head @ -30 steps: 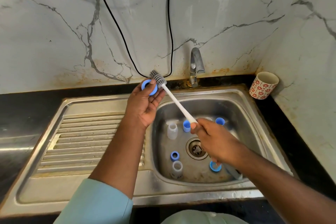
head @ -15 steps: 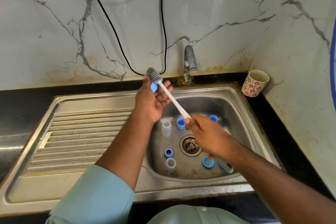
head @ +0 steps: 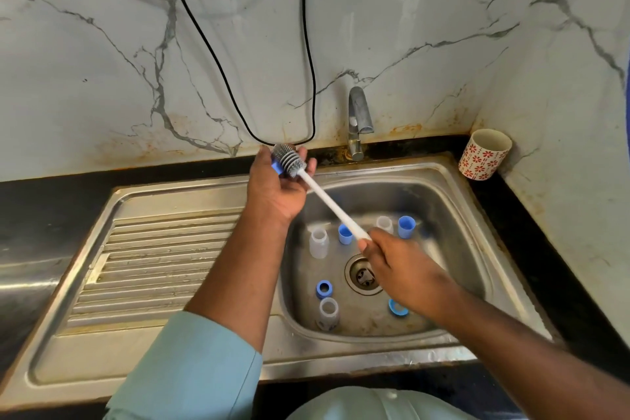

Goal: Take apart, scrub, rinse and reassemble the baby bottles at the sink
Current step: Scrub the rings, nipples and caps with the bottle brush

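My left hand (head: 275, 189) holds a blue bottle ring (head: 276, 167) above the sink's back left corner; only an edge of the ring shows. My right hand (head: 397, 261) grips the white handle of a bottle brush (head: 324, 196), whose grey bristle head (head: 289, 160) lies against the ring. In the sink basin (head: 453, 215) stand clear bottles (head: 319, 244) (head: 328, 314) (head: 384, 224), blue caps (head: 345, 234) (head: 406, 226) and blue rings (head: 324, 289) (head: 397, 308).
The tap (head: 358, 123) stands behind the basin, shut off. A drain (head: 364, 275) sits in the basin floor. A ribbed draining board (head: 153, 266) lies left. A red-patterned cup (head: 484, 154) stands on the dark counter at right. A black cable (head: 306, 61) hangs down the marble wall.
The blue ring has turned in my left hand, so less of it shows, and the brush head now lies over it. The view shifted slightly.
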Demonstrator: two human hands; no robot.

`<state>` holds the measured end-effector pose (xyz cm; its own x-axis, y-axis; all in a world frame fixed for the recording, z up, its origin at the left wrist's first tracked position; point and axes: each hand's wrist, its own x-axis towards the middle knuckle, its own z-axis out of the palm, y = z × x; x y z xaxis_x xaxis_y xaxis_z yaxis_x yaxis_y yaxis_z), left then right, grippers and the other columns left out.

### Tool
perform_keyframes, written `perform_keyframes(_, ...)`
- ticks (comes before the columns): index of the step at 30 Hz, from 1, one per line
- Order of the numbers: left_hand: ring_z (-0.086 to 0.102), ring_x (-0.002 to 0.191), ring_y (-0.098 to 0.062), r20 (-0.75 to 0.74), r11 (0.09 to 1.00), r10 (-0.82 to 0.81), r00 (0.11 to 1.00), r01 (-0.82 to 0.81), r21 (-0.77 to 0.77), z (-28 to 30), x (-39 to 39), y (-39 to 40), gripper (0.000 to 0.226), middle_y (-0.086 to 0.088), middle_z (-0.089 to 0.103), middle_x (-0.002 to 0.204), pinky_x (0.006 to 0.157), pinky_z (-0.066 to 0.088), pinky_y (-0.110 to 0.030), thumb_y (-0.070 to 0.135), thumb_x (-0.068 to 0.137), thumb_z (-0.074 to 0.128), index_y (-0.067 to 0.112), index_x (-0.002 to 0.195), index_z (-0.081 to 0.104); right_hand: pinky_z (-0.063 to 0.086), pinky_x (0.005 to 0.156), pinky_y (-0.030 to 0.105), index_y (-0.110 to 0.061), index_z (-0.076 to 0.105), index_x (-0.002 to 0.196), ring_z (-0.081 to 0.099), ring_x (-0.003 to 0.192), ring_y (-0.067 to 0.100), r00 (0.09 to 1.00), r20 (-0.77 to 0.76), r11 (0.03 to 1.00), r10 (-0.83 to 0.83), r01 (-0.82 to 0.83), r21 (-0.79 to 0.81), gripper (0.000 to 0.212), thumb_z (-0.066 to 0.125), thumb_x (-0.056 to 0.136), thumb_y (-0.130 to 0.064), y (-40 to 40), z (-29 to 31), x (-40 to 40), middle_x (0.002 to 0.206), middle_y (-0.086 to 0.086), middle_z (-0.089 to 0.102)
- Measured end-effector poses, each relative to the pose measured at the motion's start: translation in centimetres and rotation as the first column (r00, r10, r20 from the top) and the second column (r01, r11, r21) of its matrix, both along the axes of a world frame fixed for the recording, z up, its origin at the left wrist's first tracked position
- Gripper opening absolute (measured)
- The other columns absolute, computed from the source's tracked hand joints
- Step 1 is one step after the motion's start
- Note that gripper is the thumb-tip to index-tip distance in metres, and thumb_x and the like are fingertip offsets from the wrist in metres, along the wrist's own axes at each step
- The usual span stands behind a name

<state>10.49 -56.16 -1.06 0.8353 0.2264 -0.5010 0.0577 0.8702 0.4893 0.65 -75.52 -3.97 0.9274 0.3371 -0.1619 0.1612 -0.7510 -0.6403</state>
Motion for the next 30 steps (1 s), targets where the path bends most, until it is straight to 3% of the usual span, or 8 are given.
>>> perform_keyframes(4, 0.060, 0.108, -0.040, 0.106, 0.997, 0.023, 0.994, -0.015, -0.076, -0.6, -0.3, 0.7, 0.032, -0.026, 0.057, 0.124, 0.096, 0.044, -0.052, 0.027, 0.104, 0.040, 0.013, 0.130, 0.053, 0.036, 0.045, 0.022, -0.027, 0.043, 0.078, 0.045, 0.046, 0.007, 1.000, 0.023, 0.999, -0.014, 0.013, 0.048, 0.030, 0.034, 0.102, -0.043, -0.5, -0.9, 0.1, 0.058, -0.004, 0.050)
perform_keyframes(12, 0.065, 0.097, -0.032, 0.213, 0.994, 0.107, 0.971, -0.102, -0.036, -2.1, -1.5, 0.1, 0.010, -0.015, 0.063, 0.110, 0.074, 0.061, -0.042, 0.010, 0.091, 0.061, 0.017, 0.098, 0.060, 0.034, 0.046, 0.019, -0.026, 0.043, 0.081, 0.045, 0.048, 0.008, 1.000, 0.000, 0.998, -0.017, 0.017, 0.061, 0.029, 0.035, 0.102, -0.044, -0.1, -2.0, -1.1, 0.061, -0.003, 0.053)
perform_keyframes(15, 0.061, 0.110, -0.033, 0.198, 0.991, 0.132, 0.971, -0.126, -0.040, -2.4, -1.1, -0.2, 0.008, -0.014, 0.061, 0.110, 0.094, 0.053, -0.049, 0.012, 0.093, 0.061, 0.020, 0.096, 0.059, 0.037, 0.046, 0.020, -0.023, 0.045, 0.081, 0.044, 0.048, 0.007, 0.998, -0.013, 0.993, -0.061, 0.062, 0.096, 0.032, 0.035, 0.102, -0.045, -0.4, -2.2, -1.2, 0.061, -0.002, 0.053)
perform_keyframes(17, 0.063, 0.098, -0.028, 0.188, 0.991, 0.134, 0.973, -0.133, -0.018, -2.5, -1.0, -0.3, 0.007, -0.013, 0.062, 0.105, 0.092, 0.052, -0.043, 0.018, 0.091, 0.064, 0.020, 0.097, 0.060, 0.038, 0.045, 0.021, -0.025, 0.045, 0.082, 0.046, 0.047, 0.008, 0.999, -0.001, 0.996, -0.042, 0.042, 0.081, 0.030, 0.035, 0.102, -0.045, -0.6, -2.2, -1.1, 0.060, -0.001, 0.053)
perform_keyframes(19, 0.060, 0.083, -0.023, 0.169, 0.989, 0.141, 0.975, -0.148, 0.027, -2.6, -0.9, -0.3, 0.015, -0.012, 0.063, 0.097, 0.086, 0.053, -0.040, 0.023, 0.089, 0.067, 0.019, 0.102, 0.059, 0.036, 0.045, 0.020, -0.025, 0.046, 0.083, 0.045, 0.048, 0.007, 0.999, -0.003, 0.996, -0.035, 0.035, 0.081, 0.030, 0.035, 0.101, -0.046, -0.5, -2.2, -1.2, 0.061, -0.002, 0.054)
perform_keyframes(23, 0.062, 0.103, -0.029, 0.215, 0.988, 0.122, 0.969, -0.140, 0.070, -3.0, -1.3, -0.6, 0.026, -0.019, 0.059, 0.114, 0.102, 0.048, -0.052, 0.024, 0.084, 0.070, 0.014, 0.105, 0.057, 0.035, 0.045, 0.018, -0.025, 0.046, 0.080, 0.043, 0.049, 0.006, 0.997, -0.023, 0.991, -0.076, 0.078, 0.108, 0.030, 0.036, 0.102, -0.044, -0.5, -2.6, -1.1, 0.062, -0.002, 0.054)
perform_keyframes(26, 0.061, 0.118, -0.033, 0.195, 0.985, 0.158, 0.968, -0.168, 0.035, -2.7, -1.6, -0.4, 0.052, -0.022, 0.057, 0.129, 0.091, 0.055, -0.049, 0.020, 0.077, 0.073, 0.008, 0.123, 0.051, 0.037, 0.048, 0.021, -0.025, 0.048, 0.083, 0.043, 0.050, 0.006, 0.996, -0.037, 0.989, -0.076, 0.080, 0.127, 0.030, 0.036, 0.101, -0.046, -0.5, -2.9, -1.6, 0.063, -0.002, 0.053)
perform_keyframes(30, 0.064, 0.108, -0.031, 0.162, 0.988, 0.156, 0.974, -0.156, -0.010, -2.9, -1.7, -0.3, 0.089, -0.023, 0.054, 0.137, 0.066, 0.062, -0.038, 0.021, 0.063, 0.076, 0.005, 0.143, 0.040, 0.036, 0.050, 0.022, -0.023, 0.049, 0.085, 0.046, 0.052, 0.008, 0.998, -0.026, 0.992, -0.058, 0.060, 0.109, 0.031, 0.036, 0.101, -0.046, -0.3, -2.7, -1.5, 0.065, -0.002, 0.054)
